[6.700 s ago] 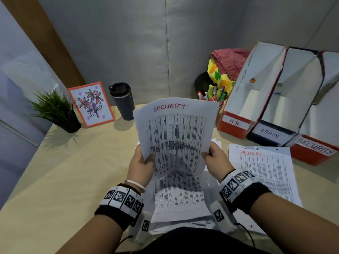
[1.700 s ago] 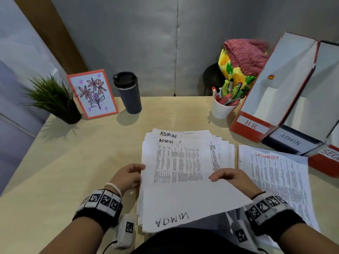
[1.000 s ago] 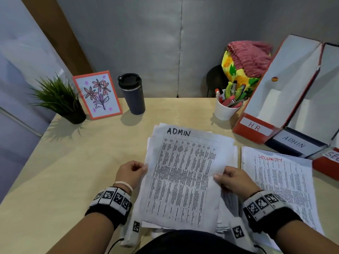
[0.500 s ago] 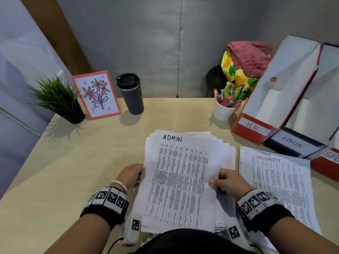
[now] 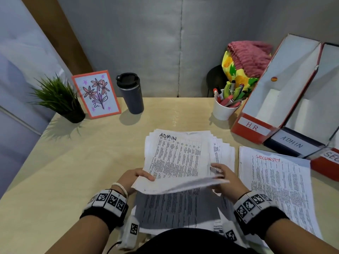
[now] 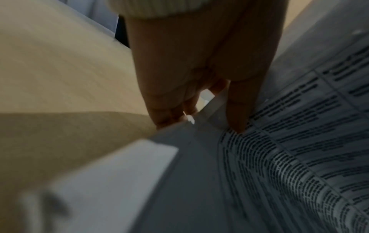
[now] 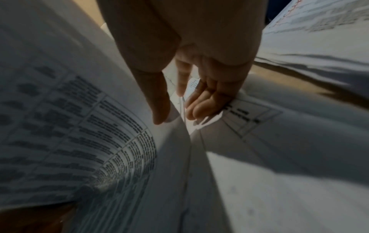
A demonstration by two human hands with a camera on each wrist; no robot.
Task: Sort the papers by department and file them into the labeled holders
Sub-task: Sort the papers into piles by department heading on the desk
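A printed sheet headed ADMIN (image 5: 178,162) is lifted at its near edge above the mixed paper stack (image 5: 176,211) in front of me. My left hand (image 5: 136,177) pinches its near left corner, thumb on top (image 6: 237,110). My right hand (image 5: 222,177) pinches its near right edge, thumb above and fingers below (image 7: 179,107). A SECURITY pile (image 5: 275,180) lies flat to the right. Three holders stand at the far right, labeled H.R. (image 5: 252,127), ADMIN (image 5: 291,142) and SECURITY (image 5: 332,156), the last cut off by the frame.
A white cup of pens (image 5: 224,109) stands left of the H.R. holder. A dark travel mug (image 5: 131,96), a framed flower picture (image 5: 96,94) and a small potted plant (image 5: 60,99) line the table's back left. Bare tabletop (image 5: 73,162) spreads to the left.
Both hands have raised the near edge of the top ADMIN sheet off the stack, baring the printed page beneath; half a second ago it lay nearly flat.
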